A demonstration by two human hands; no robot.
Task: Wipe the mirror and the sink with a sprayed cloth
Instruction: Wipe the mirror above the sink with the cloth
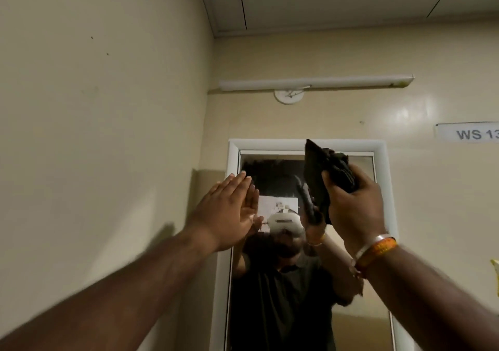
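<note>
The dark cloth (328, 178) sits bunched in your right hand (356, 205), your fingers curled round its lower folds while a flat, stiffer-looking flap of it stands up above your thumb and overlaps the top edge of the mirror (283, 291). The mirror itself lies directly beyond that hand and runs down below it, a tall pane in a white frame (270, 144) set into the cream wall; whether the cloth is actually touching the glass cannot be told from this angle. Your left hand (229, 213) is raised to the left of the cloth hand, well apart from it, fingers straight and held together, holding nothing, its fingertips (244, 178) reaching over the left edge of the frame and meeting their own reflection in the glass. On your right wrist, just below the hand, are an orange band and a pale bangle (376, 246). In the glass between your two hands you can see your reflected torso in a dark shirt. Above both hands a white tube light fitting (316, 83) runs along the wall, and to the right of your cloth hand a label reading "WS 13" (472, 134) is cut off by the edge of view.
</note>
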